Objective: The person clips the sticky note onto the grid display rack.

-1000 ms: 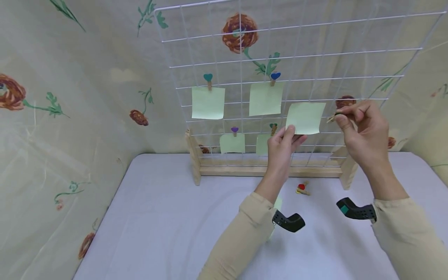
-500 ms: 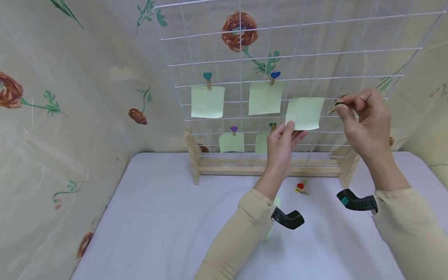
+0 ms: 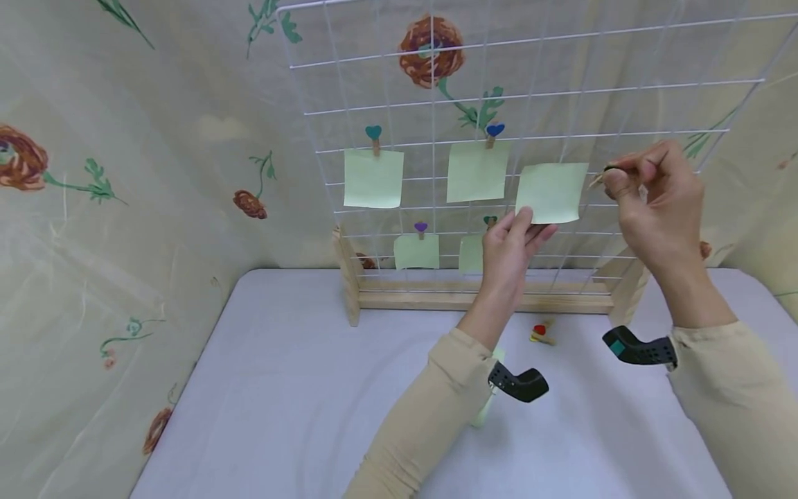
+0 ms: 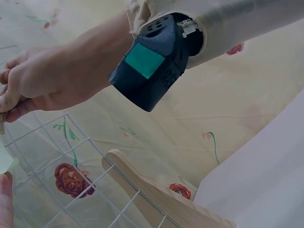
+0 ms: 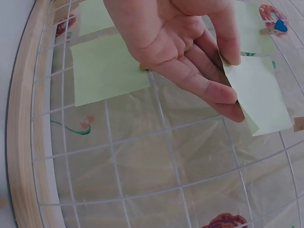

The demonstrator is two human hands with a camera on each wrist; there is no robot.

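My left hand [image 3: 508,249] pinches the lower left edge of a pale green paper note [image 3: 551,193], thumb in front and fingers behind. The note stands in front of the wire grid [image 3: 433,173]. Just right of it, my right hand [image 3: 667,197] pinches a small wooden clothespin [image 3: 596,180] with a dark top between thumb and forefinger. A narrow gap separates clothespin and note in the head view. The right wrist view shows the left hand [image 5: 185,52] gripping the note [image 5: 261,97], with the clothespin's wooden tip [image 5: 298,124] near its edge.
Several notes hang from heart-topped clothespins, including a teal one [image 3: 373,133] and a blue one [image 3: 495,130]. Wooden feet [image 3: 348,277] hold the grid on the white table [image 3: 280,388]. Loose clothespins [image 3: 541,334] lie in front, and more green paper [image 3: 485,410] lies under the left forearm.
Both hands have risen a little along the grid, carrying the note and the clothespin upward. Each hand keeps its pinch. The hung notes stay in place.
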